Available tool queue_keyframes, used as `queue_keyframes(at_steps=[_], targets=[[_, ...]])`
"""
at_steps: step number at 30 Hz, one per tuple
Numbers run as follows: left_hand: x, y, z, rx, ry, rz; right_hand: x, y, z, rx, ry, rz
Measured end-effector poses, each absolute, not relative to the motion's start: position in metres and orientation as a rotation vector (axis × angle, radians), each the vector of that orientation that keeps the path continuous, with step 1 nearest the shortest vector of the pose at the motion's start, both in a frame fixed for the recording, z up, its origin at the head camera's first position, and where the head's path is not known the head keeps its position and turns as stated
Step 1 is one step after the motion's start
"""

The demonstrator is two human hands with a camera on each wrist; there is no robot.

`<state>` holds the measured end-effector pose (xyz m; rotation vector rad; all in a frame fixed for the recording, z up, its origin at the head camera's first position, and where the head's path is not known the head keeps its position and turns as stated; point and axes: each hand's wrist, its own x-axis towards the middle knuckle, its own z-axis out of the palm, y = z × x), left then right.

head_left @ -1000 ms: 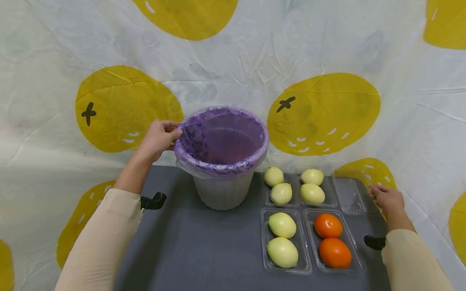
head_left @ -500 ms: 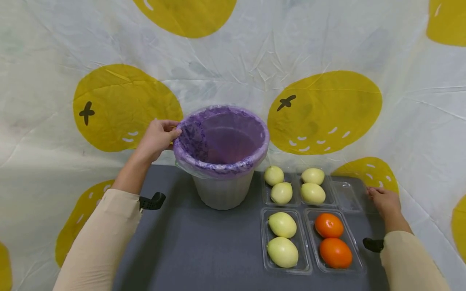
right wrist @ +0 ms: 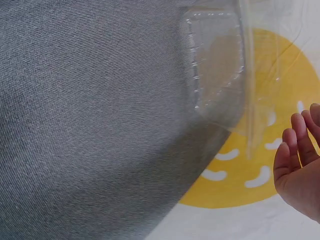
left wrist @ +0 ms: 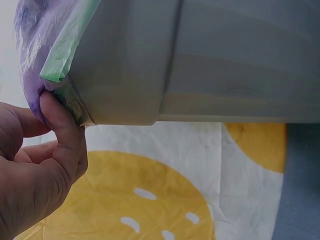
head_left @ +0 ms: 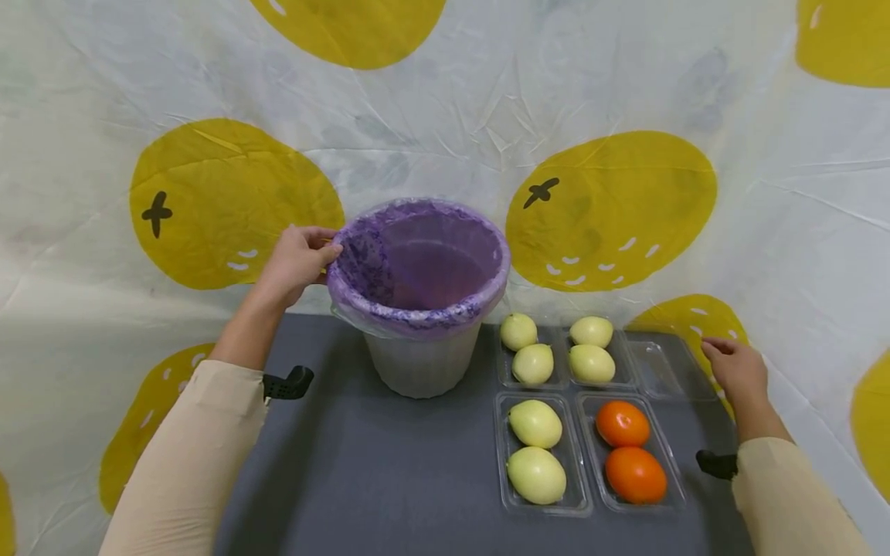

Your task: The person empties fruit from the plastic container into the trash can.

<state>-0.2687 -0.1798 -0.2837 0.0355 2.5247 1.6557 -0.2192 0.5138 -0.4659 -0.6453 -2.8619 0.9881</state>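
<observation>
My left hand [head_left: 295,261] grips the left rim of a light trash bin [head_left: 420,363]. A purple bin liner [head_left: 445,310] is folded over that rim. In the left wrist view its thumb and curled fingers [left wrist: 65,125] hold the edge, beside a green strip of the liner. My right hand [head_left: 742,374] holds nothing, its fingers loosely bent, just right of a clear plastic container [head_left: 657,372] at the back right. The right wrist view shows a gap between those fingers [right wrist: 295,142] and the container. Nothing is visible inside that container.
Two clear trays at the back hold pale yellow-green fruits [head_left: 533,364]. In front, one tray [head_left: 549,510] holds two more and another [head_left: 643,507] two orange-red fruits [head_left: 636,475]. The grey table [head_left: 389,479] meets a patterned cloth [head_left: 445,100] behind and right.
My right hand has lowered the clear container onto the table and let go, its fingers now apart from it. The left hand stays at the bin's rim. The view has shifted slightly.
</observation>
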Motion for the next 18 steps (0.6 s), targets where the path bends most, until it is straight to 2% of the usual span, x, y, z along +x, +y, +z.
queue_keyframes(at_steps=[18], targets=[[-0.268, -0.18, -0.284, 0.046, 2.521, 1.651, -0.229, 0.475, -0.452, -0.24, -2.875, 1.041]])
